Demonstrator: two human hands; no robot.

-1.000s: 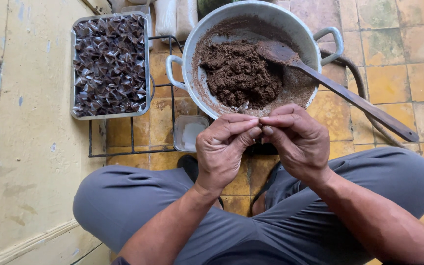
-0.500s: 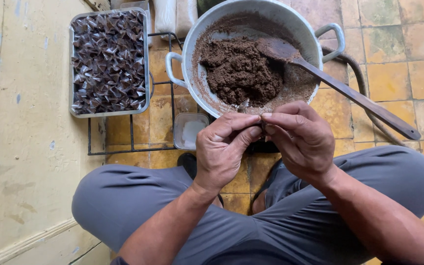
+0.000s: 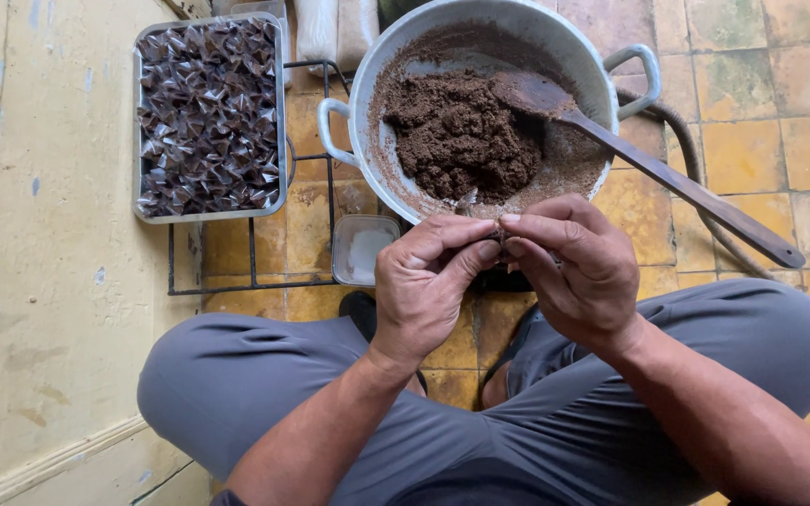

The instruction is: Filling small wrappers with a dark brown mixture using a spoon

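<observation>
Fingertips of our left hand (image 3: 428, 281) and right hand (image 3: 578, 272) pinch one small dark piece (image 3: 496, 231) together just below the pot (image 3: 382, 56) of brown paste (image 3: 466, 136) on the floor; a tray (image 3: 138, 122) sits left.

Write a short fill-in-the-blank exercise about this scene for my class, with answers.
1. The wooden paddle rests in the big metal ____.
2. The tray of dark folded wraps lies to the ____ of the pot.
3. Both hands, left hand and right hand, pinch a small item between their ____.

Answers: pot; left; fingers
</observation>
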